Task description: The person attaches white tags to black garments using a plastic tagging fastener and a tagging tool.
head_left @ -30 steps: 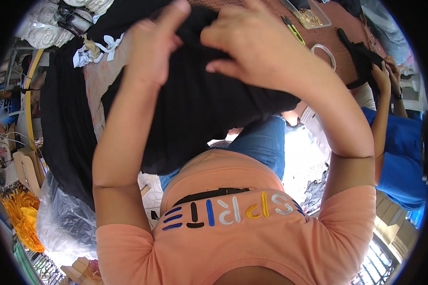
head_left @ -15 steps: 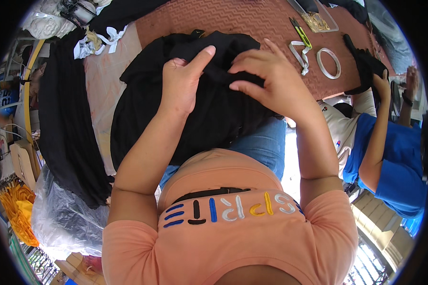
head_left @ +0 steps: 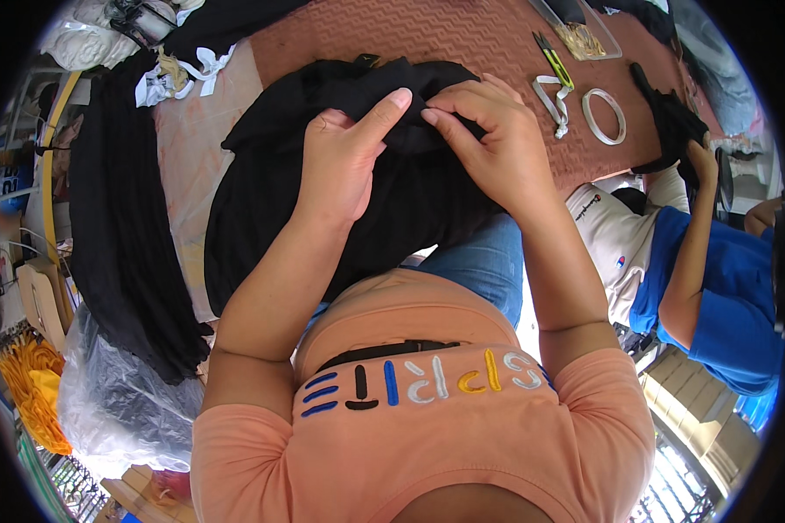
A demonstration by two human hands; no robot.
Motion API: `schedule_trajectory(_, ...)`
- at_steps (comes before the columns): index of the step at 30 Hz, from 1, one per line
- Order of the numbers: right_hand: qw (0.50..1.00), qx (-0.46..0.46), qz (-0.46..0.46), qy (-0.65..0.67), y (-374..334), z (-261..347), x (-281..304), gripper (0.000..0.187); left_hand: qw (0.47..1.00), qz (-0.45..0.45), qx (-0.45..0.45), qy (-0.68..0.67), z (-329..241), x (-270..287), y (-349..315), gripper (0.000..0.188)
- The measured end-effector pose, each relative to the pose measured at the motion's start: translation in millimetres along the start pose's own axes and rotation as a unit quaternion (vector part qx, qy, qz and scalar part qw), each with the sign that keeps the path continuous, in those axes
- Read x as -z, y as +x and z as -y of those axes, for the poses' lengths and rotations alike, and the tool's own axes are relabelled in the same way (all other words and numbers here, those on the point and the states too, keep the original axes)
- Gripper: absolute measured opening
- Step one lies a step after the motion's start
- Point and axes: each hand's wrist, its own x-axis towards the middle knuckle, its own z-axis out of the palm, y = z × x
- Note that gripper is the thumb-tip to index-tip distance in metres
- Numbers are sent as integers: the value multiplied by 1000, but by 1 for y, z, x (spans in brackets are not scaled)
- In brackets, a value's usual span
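Black cloth, seemingly a garment (head_left: 270,209), lies bunched over the table's near edge and my lap. My left hand (head_left: 344,161) grips a fold near its upper middle, thumb on top and fingers tucked beneath. Close beside it, my right hand (head_left: 497,144) pinches the same cloth between thumb and forefinger, its other fingers curled. The two thumb tips are only a short way apart. Whether a small item sits in the pinch is hidden by the dark folds.
Yellow-green thread snips (head_left: 556,65), a knotted white strip (head_left: 560,120) and a white ring (head_left: 604,116) lie right on the brown table. Behind them stands a clear box (head_left: 615,44) of golden pieces. A co-worker in blue (head_left: 715,288) handles black cloth (head_left: 676,131). More black fabric (head_left: 118,218) hangs left.
My right hand has moved left toward my left hand, and its parted fingers have closed on the cloth. My left hand has shifted slightly right. The co-worker's raised far hand has dropped from view.
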Motion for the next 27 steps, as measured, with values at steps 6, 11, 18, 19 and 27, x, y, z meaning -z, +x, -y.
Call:
schedule_trajectory(6,980,-100,13,170,3,10,14,5,998,-29,-40,-29,-2,-5,0,11)
schedule_trajectory(11,988,-54,17,147,2,6,21,6,998,-30,-43,-39,-6,-10,-2,15)
schedule_trajectory(18,967,37,-120,-219,0,-10,38,8,997,-43,-70,-3,-15,-14,-8,17)
schedule_trajectory(19,960,33,-146,-236,1,-13,40,8,997,-43,-68,-7,-14,-15,-8,16)
schedule_trajectory(27,967,-74,-236,58,0,-19,39,10,998,-19,-26,-51,-7,-17,-4,17)
